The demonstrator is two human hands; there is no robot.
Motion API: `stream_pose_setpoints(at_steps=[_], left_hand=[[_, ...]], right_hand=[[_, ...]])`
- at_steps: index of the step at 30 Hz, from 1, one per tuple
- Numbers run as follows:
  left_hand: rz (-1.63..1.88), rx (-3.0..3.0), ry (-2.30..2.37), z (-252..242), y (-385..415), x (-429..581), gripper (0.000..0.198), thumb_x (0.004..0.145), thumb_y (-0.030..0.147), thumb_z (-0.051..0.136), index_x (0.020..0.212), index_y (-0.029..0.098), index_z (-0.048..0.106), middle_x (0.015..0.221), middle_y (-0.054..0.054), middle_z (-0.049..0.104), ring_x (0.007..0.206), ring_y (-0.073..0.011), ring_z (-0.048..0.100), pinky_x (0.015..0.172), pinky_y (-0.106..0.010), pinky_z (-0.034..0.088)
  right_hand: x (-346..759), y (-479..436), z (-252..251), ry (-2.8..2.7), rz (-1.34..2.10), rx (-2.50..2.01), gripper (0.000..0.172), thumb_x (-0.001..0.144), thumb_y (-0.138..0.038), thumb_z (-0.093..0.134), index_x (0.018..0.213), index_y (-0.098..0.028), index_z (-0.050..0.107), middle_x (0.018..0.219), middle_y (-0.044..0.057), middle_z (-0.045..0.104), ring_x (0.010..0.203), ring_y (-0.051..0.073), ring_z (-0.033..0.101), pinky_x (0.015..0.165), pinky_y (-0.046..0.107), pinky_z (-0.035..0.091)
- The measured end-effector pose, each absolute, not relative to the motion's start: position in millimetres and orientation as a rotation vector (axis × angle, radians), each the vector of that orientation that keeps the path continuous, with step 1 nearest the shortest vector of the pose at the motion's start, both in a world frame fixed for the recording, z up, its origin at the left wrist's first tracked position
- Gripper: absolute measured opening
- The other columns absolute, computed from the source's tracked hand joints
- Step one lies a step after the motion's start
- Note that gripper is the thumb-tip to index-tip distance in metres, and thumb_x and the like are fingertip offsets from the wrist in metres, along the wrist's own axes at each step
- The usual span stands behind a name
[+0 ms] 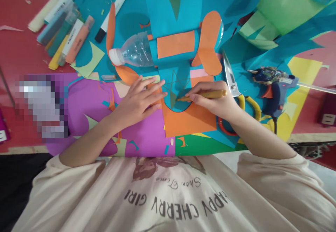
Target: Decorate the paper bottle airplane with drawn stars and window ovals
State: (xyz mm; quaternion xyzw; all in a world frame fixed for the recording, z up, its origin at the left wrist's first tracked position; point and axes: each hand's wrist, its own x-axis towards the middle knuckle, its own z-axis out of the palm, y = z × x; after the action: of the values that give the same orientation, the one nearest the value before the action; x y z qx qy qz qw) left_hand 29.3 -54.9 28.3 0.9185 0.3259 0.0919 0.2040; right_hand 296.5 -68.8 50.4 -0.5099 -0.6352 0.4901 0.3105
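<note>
My right hand [212, 97] is closed around a yellow marker pen [214, 94], its tip against a blue paper piece [168, 74] with a rounded lower edge. A star outline is drawn on that paper, and its lower point looks filled in with a darker colour. My left hand [143, 100] lies flat with fingers spread, fingertips on the left edge of the blue paper. Beneath is an orange sheet [190, 123]. Just beyond lie a clear plastic bottle [138, 50] with a white cap and an orange paper rectangle [175, 44].
Scissors [231, 78] and a hot glue gun [275, 92] lie right of my right hand. Several markers [64, 29] are at the far left. A pixelated item [46, 107] rests on purple paper [84, 99]. Orange cutouts [210, 46] and paper scraps surround the bottle.
</note>
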Motion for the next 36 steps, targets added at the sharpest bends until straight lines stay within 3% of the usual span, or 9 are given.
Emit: stream_pose_setpoints(at_steps=[6,23,36], left_hand=[[0.269,2.566,0.905,28.0,-55.1,29.4,0.037,0.107,0.037,0.037,0.134,0.024,0.058,0.152,-0.005,0.049,0.144,-0.0257,0.04,0.123,-0.053,0.027],[0.309,2.616,0.879,27.4,-55.0,29.1,0.034,0.107,0.035,0.039,0.133,0.023,0.058,0.15,-0.007,0.051,0.142,-0.0256,0.042,0.122,-0.054,0.03],[0.272,2.601,0.898,27.5,-55.1,29.5,0.036,0.107,0.036,0.037,0.134,0.023,0.058,0.15,-0.007,0.05,0.143,-0.0258,0.041,0.123,-0.054,0.027]], right_hand=[[296.2,-67.6,50.2,-1.685,1.237,-1.363,0.025,0.084,-0.04,0.068,0.072,-0.018,0.073,0.069,0.002,0.074,0.06,0.013,0.066,0.053,0.023,0.051],[295.8,-67.4,50.8,-1.667,1.224,-1.332,0.016,0.082,-0.025,0.065,0.07,-0.018,0.073,0.067,0.001,0.073,0.059,0.012,0.066,0.052,0.022,0.049],[296.5,-66.5,52.0,-1.684,1.215,-1.363,0.018,0.083,-0.028,0.064,0.07,-0.018,0.072,0.066,0.001,0.071,0.056,0.011,0.06,0.051,0.023,0.046]])
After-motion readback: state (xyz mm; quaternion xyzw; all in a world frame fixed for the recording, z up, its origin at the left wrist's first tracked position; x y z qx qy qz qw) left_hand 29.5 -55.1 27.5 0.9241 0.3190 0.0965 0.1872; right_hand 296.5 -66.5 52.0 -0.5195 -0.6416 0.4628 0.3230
